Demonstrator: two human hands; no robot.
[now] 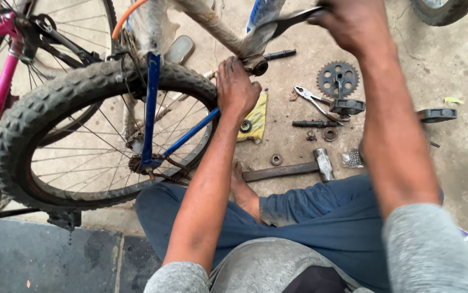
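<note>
While the left hand (236,87) is closing its fingers over the rusty bottom-bracket shell (255,64) of the upturned blue bicycle frame (151,103), the right hand (353,24) is clenching around the handle of a flat grey metal spanner (291,20), whose far end is reaching toward the same shell. The right hand is showing motion blur. Just beside the left hand, the knobbly black rear tyre (55,103) is standing upright with the blue frame stays running down to its hub. On the concrete floor (462,163) beyond the left hand, a yellow cloth (255,116) is lying with a small ring on it. Further out, a pair of silver pliers (312,100), a toothed black chainring (337,78) and a black pedal (436,114) are lying apart, and a steel-headed hammer (299,168) is resting near the person's bare foot (242,190).
</note>
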